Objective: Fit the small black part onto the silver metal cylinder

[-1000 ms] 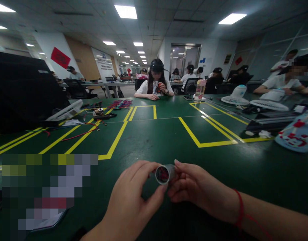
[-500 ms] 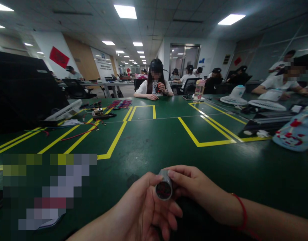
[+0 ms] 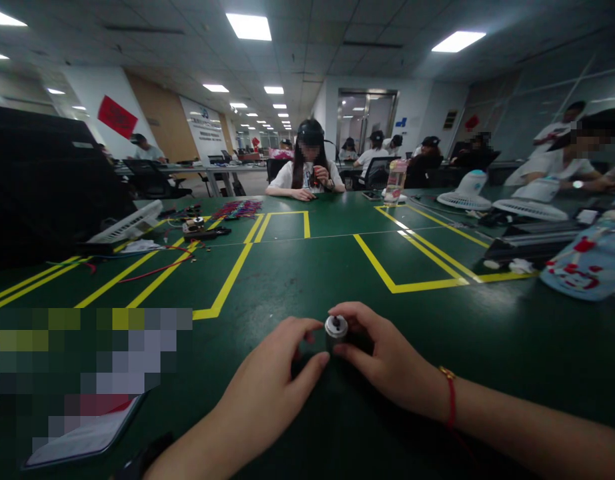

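Observation:
A small silver metal cylinder (image 3: 336,328), like a motor housing, stands upright on the green table, its pale round end with a dark centre facing up. My right hand (image 3: 382,347) grips it from the right between thumb and fingers. My left hand (image 3: 272,367) is on the other side, thumb and forefinger apart and curved toward the cylinder. The left forefinger's tip is at the rim; whether it touches, I cannot tell. The cylinder's lower side is in shadow.
Yellow tape lines mark the green table (image 3: 287,287). Wires (image 3: 237,208), a dark tool and a white fan (image 3: 127,223) lie at the left. At the right stand fans (image 3: 465,193) and a blue patterned container (image 3: 585,260). A person (image 3: 307,167) sits opposite.
The cylinder has gone from lying in my left hand, hollow end toward me, to standing upright on the table. My left hand has turned over and let go; the right still grips it.

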Motion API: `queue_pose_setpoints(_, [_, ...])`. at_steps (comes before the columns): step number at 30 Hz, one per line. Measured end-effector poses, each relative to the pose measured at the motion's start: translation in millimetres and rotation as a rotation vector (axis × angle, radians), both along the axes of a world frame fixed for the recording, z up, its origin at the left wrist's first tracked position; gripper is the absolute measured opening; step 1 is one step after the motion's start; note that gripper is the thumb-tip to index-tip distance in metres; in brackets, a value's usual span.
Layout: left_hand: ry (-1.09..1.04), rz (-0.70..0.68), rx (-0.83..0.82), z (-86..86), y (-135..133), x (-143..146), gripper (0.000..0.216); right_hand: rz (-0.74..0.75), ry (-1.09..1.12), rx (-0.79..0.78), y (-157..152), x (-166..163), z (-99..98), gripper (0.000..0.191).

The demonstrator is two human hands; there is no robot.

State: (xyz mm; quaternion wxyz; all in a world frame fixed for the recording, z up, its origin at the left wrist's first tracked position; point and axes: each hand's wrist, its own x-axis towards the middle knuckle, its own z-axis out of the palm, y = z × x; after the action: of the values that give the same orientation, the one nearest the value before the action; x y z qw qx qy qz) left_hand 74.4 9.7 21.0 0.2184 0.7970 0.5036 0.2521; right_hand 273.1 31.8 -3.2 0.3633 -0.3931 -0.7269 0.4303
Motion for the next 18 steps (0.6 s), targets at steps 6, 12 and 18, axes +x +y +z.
queue_pose_setpoints(6, [-0.066, 0.018, 0.156, 15.5, 18, 20, 0.014, -0.017, 0.005, 0.036, 2, 1, -8.3, 0.057])
queue_pose_setpoints(12, [-0.069, 0.076, 0.168, 22.5, 24, 12, 0.017, -0.092, -0.118, 0.103, 1, 4, -4.3, 0.057])
queue_pose_setpoints(18, [0.040, 0.071, 0.059, -6.1, 16, 2, 0.012, -0.133, -0.177, 0.140, 0, 7, -1.1, 0.041])
